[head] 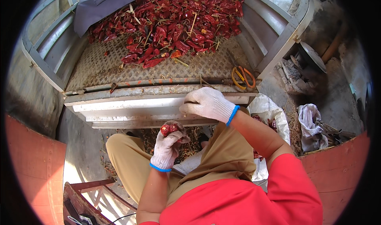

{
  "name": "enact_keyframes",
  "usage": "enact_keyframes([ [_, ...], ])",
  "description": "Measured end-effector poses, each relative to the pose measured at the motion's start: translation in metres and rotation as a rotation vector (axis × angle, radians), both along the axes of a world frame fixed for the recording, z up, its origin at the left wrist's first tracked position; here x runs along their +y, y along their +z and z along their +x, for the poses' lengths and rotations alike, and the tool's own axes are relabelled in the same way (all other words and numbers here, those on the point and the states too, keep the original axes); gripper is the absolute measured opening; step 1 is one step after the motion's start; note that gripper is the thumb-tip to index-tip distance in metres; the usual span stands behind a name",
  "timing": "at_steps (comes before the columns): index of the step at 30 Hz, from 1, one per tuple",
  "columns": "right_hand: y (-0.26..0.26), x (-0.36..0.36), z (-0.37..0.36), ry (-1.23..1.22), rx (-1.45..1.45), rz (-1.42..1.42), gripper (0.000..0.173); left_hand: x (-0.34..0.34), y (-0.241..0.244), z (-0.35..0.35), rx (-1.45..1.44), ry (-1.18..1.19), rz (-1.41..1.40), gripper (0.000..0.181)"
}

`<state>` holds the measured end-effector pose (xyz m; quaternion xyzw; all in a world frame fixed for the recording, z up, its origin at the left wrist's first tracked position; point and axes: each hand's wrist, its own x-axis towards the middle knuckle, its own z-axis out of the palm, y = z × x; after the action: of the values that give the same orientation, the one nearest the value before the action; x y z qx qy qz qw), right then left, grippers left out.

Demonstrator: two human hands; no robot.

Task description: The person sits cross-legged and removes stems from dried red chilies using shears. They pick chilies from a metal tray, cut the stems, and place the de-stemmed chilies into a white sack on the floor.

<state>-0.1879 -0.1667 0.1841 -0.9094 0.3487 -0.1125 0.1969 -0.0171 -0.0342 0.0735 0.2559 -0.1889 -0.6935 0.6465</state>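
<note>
In my gloved left hand [167, 147], low in front of my lap, are red chili peppers [169, 129], their blunt ends facing up. Slightly above and to the right, my gloved right hand [207, 103] hovers over the front edge of the truck bed's metal tailgate [128, 107]. Its fingers are bent and drawn together, and I make out nothing plain between them. Both knitted gloves are white with blue cuffs and stained at the fingers. Beyond the hands, a big heap of red chili peppers [178, 25] with dry stems covers the rear of the textured metal bed [104, 58].
Scissors [244, 77] with orange and yellow handles lie at the bed's right front corner. A white woven sack [268, 103] holding peppers stands by my right leg. Grey cloth [104, 8] drapes the heap's left. Metal side rails [285, 43] enclose the bed. A wooden frame [92, 192] stands lower left.
</note>
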Motion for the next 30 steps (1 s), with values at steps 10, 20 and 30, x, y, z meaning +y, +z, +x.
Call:
enact_keyframes([
  [10, 0.017, -0.134, 0.01, -0.551, 0.069, -0.371, 0.034, 0.001, -0.006, 0.006, 0.06, -0.045, -0.078, 0.034],
  [20, 0.014, -0.165, 0.021, -0.56, 0.237, -0.132, 0.031, -0.001, -0.02, 0.012, 0.15, -0.072, -0.026, 0.028],
  [30, 0.032, -0.056, -0.004, -0.319, -0.449, 0.585, 0.017, -0.005, -0.007, 0.009, 0.082, 0.02, -0.051, 0.036],
])
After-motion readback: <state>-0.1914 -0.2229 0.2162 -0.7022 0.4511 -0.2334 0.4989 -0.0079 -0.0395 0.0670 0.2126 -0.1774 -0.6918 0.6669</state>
